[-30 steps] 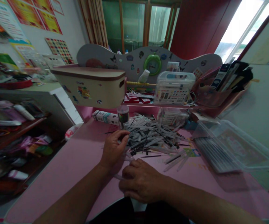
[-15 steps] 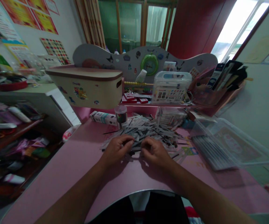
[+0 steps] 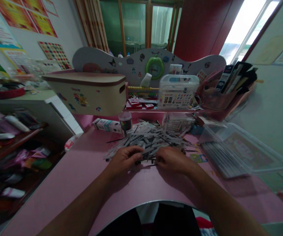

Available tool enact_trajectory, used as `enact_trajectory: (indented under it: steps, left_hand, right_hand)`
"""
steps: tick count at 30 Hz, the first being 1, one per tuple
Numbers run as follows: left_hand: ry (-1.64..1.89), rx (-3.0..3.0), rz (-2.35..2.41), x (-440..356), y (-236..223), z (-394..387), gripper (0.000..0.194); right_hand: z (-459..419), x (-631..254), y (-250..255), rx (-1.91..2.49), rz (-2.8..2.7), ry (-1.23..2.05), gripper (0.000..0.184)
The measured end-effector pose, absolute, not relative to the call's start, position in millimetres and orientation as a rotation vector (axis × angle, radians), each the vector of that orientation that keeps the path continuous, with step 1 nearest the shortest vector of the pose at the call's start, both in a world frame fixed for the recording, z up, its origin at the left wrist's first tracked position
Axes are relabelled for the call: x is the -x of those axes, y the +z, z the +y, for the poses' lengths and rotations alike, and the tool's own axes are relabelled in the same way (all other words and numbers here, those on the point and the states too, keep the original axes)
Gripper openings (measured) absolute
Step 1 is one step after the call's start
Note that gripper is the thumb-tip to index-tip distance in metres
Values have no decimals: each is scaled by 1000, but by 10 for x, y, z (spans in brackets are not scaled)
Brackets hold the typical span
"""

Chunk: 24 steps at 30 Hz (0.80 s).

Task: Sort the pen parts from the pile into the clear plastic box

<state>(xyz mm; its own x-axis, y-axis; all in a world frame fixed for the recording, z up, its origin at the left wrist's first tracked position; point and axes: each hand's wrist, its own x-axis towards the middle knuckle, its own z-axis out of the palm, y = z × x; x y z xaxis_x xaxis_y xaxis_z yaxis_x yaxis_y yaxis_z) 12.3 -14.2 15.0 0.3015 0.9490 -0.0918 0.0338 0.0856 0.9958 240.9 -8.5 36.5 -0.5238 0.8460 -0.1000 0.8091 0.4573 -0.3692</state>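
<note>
A heaped pile of slim pen-like sticks, clear, grey and black (image 3: 153, 134), lies on the pink table (image 3: 82, 170). At its near left edge rests my left hand (image 3: 124, 160), thumb and fingers a little apart; small black pieces lie by its fingertips. My right hand (image 3: 172, 159) is at the pile's near right edge, fingers curled down. A thin dark stick (image 3: 152, 165) sticks out by its fingertips, on or close to the table; the curled fingers hide whether they grip it.
A clear plastic box (image 3: 225, 164) with a row of grey sticks stands at right, its lid (image 3: 252, 147) tilted open. Behind the pile are a clear cup (image 3: 125, 121), a long carton (image 3: 107, 125) and another clear case (image 3: 178, 122). A shelf above carries a cream bin (image 3: 87, 96).
My right hand moved from low by the table's front edge up to the pile, then slightly right. A pale stick between the hands no longer shows. Loose sticks at right are now covered.
</note>
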Motion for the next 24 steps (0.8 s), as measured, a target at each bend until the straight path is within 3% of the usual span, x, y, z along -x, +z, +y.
enact_trajectory:
  steps: [7, 11, 20, 24]
  left_hand:
    - [941, -1228, 1052, -129, 140, -138, 26]
    - [949, -1340, 1062, -91, 118, -97, 27]
    - [1058, -1228, 1004, -143, 92, -95, 17]
    - [1017, -1306, 980, -112, 73, -77, 14]
  right_hand:
    - [-201, -2221, 410, 1621, -2675, 502, 26]
    - [-159, -2281, 358, 1494, -2600, 551, 20]
    - [1, -2432, 244, 1022, -2009, 1235, 5]
    - [-5, -2461, 235, 979, -1601, 1638, 18]
